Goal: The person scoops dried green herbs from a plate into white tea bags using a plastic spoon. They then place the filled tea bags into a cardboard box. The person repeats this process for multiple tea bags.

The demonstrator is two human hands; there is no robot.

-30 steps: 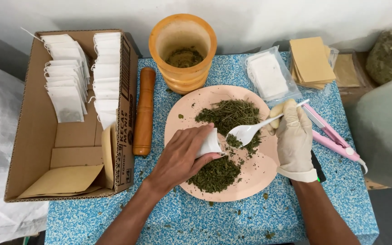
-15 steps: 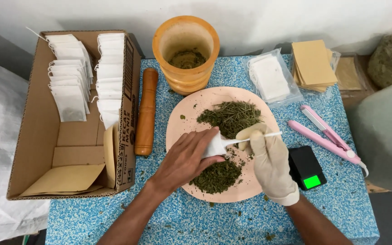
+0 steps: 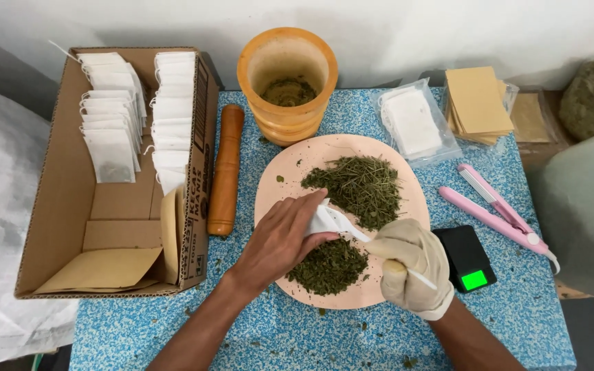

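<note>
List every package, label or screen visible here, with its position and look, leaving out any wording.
Cardboard box: left of the table, brown, open, printed side panel, rows of white tea bags inside.
Clear plastic bag: behind the pink plate, holding white sachets.
Second clear bag: far right, stacked tan envelopes.
Small black scale: beside the gloved right hand, its screen lit green.

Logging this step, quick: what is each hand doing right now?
Left hand: closed on a small white paper bag.
Right hand, gloved: closed on a white plastic spoon.
</note>
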